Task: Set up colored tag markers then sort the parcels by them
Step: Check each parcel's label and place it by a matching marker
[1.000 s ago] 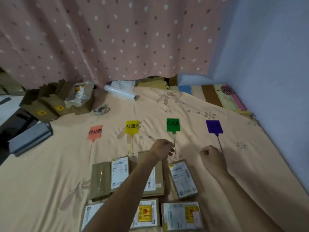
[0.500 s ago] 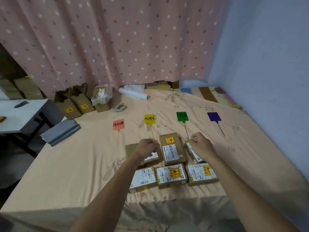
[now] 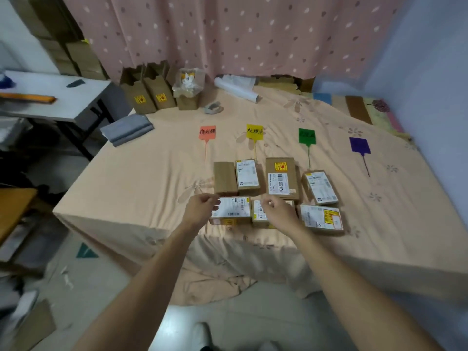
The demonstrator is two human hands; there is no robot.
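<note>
Seven parcels cluster at frame centre, with four tag markers in a row above them. The left hand (image 3: pixel 202 207) and right hand (image 3: pixel 277 211), both loosely curled and holding nothing visible, hover over the near parcel row. The left is nearest the lower-left parcel (image 3: pixel 233 210), whose long axis runs left-right.

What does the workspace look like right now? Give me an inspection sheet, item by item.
Surface: bed under a peach floral sheet.
Job's things: orange tag, yellow tag, green tag and purple tag lie in a row; seven parcels clustered below them, unsorted.
Clutter: grey folded cloth, three brown boxes, white roll, tape dispenser.
Grips: left hand and right hand loosely curled over the front parcels, apparently holding nothing.
Cables: nothing seen.
Surroundings: pink dotted curtain, blue wall, grey side table.
</note>
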